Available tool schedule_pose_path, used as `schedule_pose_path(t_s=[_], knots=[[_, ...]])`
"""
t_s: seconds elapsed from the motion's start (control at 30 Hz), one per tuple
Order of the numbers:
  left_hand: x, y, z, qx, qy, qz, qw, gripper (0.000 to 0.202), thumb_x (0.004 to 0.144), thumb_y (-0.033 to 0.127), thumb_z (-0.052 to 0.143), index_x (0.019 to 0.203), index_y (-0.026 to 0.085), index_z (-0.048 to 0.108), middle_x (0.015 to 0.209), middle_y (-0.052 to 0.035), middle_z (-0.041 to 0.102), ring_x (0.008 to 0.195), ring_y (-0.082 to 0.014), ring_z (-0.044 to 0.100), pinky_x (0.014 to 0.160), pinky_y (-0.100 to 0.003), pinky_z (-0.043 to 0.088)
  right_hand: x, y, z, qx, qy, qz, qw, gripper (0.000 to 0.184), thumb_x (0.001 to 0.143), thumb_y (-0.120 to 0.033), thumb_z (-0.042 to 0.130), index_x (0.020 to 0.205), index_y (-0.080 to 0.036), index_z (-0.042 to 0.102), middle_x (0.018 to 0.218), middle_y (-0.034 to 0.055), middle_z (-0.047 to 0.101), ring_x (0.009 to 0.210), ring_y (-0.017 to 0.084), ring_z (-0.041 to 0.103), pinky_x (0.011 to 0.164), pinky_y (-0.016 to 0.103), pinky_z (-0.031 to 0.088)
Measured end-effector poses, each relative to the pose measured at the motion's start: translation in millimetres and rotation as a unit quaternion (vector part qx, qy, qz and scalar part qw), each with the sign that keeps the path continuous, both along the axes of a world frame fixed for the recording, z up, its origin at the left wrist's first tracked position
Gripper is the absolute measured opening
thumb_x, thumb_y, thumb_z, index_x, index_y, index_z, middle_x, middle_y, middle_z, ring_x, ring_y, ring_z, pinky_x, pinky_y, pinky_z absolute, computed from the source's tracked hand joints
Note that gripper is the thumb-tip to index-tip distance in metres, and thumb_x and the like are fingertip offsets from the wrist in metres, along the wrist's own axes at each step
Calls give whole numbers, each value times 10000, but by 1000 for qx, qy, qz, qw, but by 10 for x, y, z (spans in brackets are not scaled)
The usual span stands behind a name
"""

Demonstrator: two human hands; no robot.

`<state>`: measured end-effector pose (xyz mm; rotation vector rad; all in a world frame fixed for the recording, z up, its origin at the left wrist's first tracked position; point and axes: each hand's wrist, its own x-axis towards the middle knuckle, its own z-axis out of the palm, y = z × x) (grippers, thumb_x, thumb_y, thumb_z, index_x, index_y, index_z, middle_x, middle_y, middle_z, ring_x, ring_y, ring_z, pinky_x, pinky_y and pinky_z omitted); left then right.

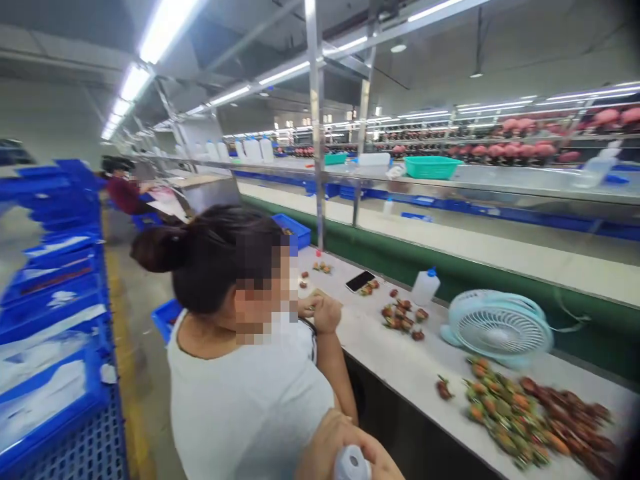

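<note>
At the bottom edge my left hand (350, 447) is curled round the top of a small white bottle (352, 464); only its cap and neck show. My right hand is out of view. To the right on the pale workbench (400, 373) lies a blurred pile of small red, orange and green pieces (530, 413). A co-worker in a white shirt (250, 393) sits close ahead with their back to me. Their hands (320, 310) are together over the bench.
A light blue desk fan (500, 327), a white squeeze bottle (425, 287), a phone (360, 281) and smaller heaps of pieces (403, 317) sit farther along the bench. Stacked blue crates (50, 347) line the left aisle. A green conveyor (450, 267) and shelves run behind the bench.
</note>
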<state>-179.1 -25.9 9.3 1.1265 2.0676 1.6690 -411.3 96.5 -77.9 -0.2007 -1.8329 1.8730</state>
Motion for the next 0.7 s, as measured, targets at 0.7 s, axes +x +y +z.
schedule_pose_path(t_s=[0.7], knots=[[86,118,-254,33,69,-88,993,356,836,460,283,635,192,402,609,-29,465,630,-161,421,580,-274,347,300,-35,500,33,-86,-53,994,197,897,-302,498,794,-134,504,847,26,484,727,155,481,669,290,424]])
